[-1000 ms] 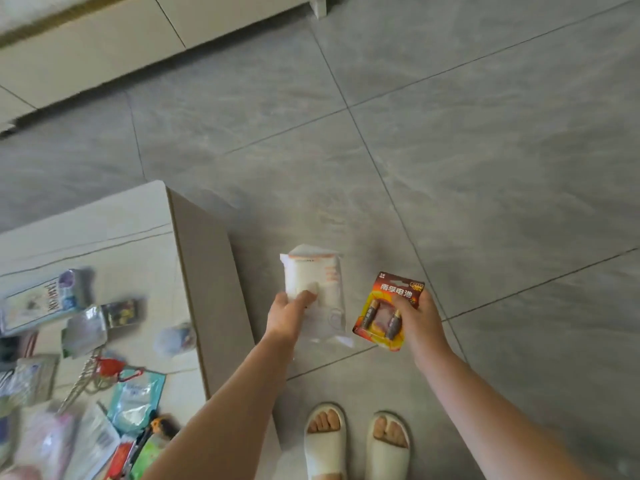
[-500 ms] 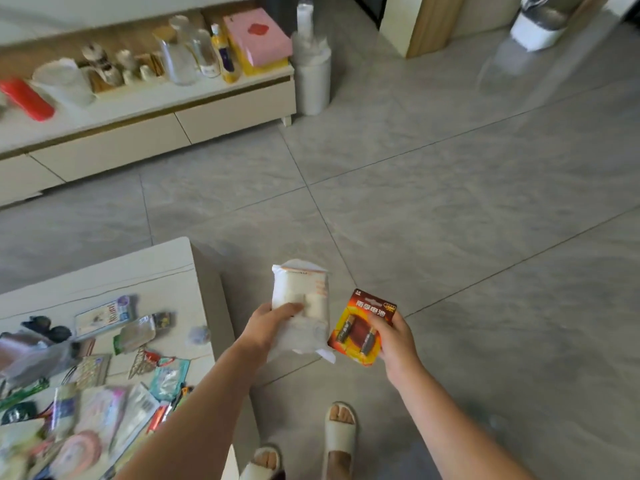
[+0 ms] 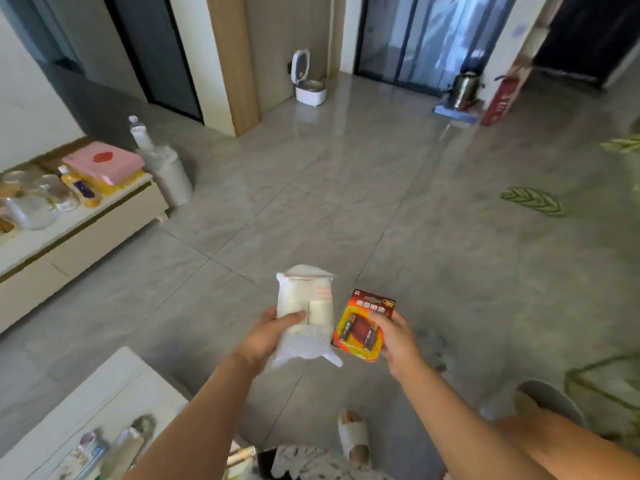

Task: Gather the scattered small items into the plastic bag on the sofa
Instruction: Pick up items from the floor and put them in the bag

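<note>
Currently, the step in hand appears to be transport: both hands are loaded and held out over the grey tiled floor (image 3: 433,220), near the body. The left hand (image 3: 266,337) grips a clear plastic packet of white pads (image 3: 306,306), thumb across its front and fingers behind. The right hand (image 3: 394,336) pinches a red-and-orange carded blister pack of two batteries (image 3: 363,327) at its right edge. The two packs sit just beside each other without clear contact.

More scattered small items (image 3: 104,448) lie on the white low table (image 3: 114,386) at near left; they are blurred and cannot be identified. A white low cabinet (image 3: 79,230) stands at far left, carrying jars and a pink box.

Neither the plastic bag nor the sofa is in view, so their position cannot be stated. The next move probably calls for turning toward the sofa, locating the bag's opening and releasing both packs inside it. One hand may first need freeing to hold the opening wide. A return to the table for the remainder should follow.
</note>
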